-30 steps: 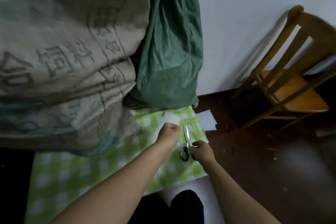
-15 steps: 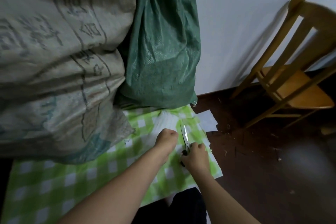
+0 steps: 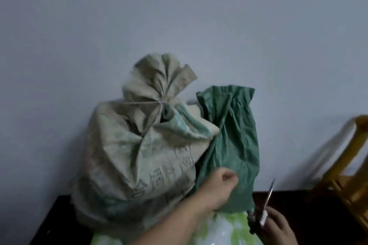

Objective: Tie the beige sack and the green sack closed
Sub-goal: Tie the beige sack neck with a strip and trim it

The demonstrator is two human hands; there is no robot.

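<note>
The beige sack (image 3: 139,155) with printed characters stands against the wall. Its neck is bunched and bound with a pale string (image 3: 147,102). The green sack (image 3: 233,135) leans against its right side, with its top edge loose and no tie visible. My left hand (image 3: 221,185) is a closed fist in front of the green sack's lower part; nothing shows in it. My right hand (image 3: 276,223), at the lower right, grips scissors (image 3: 268,197) with the blades pointing up.
A green-and-white checked cloth (image 3: 229,228) lies under the sacks on the dark floor (image 3: 308,215). A wooden chair (image 3: 350,175) stands at the right edge. A plain pale wall is behind everything.
The view has tilted up from the cloth to the sack tops. Both hands have lifted off the cloth. The scissors have come up in my right hand.
</note>
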